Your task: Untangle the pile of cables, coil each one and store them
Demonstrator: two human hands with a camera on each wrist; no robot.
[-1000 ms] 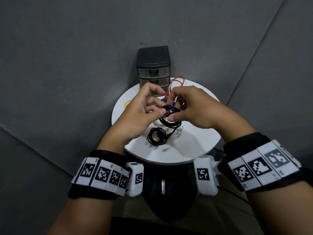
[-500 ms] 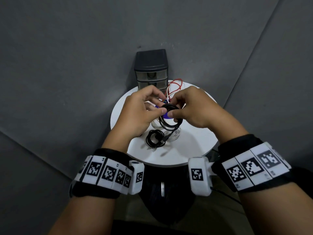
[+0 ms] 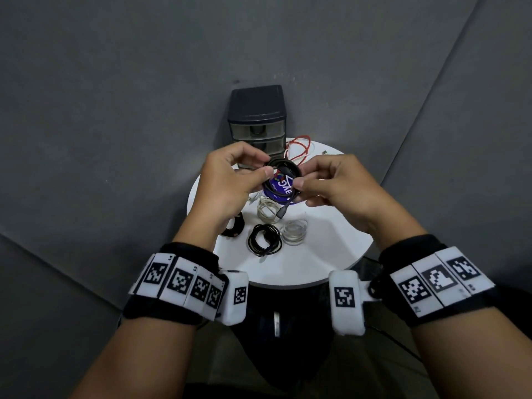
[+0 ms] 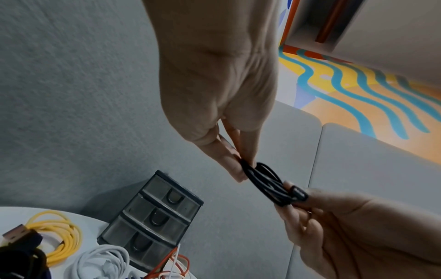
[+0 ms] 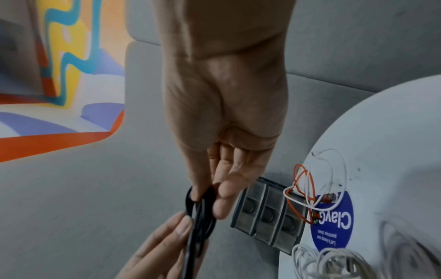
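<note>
- Grey padded walls [image 3: 115, 110] meet in a corner behind a round white table [image 3: 316, 254]; the wrist views catch a bright mural [image 4: 358, 90] of wavy blue, yellow and orange beyond the panels.
- A blue round sticker [image 5: 334, 222] lies on the tabletop, near the drawers.
- A dark three-drawer box [image 3: 257, 119] stands at the table's far edge against the wall; all three drawers look closed (their fronts are smoky, so the contents cannot be made out).
- On the table: a red cable [image 3: 299, 145] looped with a white wire by the drawers, a yellow cable [image 4: 59, 237] coiled, a white coil [image 3: 267, 210], a black coil [image 3: 263, 240], a clear coil [image 3: 295, 231] just beside it.
- Held above the table, a black cable [image 3: 283, 171] is wound into a small coil between both hands.
- The left hand [image 3: 227, 182] pinches one side of it with thumb and fingers.
- The right hand [image 3: 334, 185] pinches the opposite side, fingers curled on the loops; a plug end hangs below.
</note>
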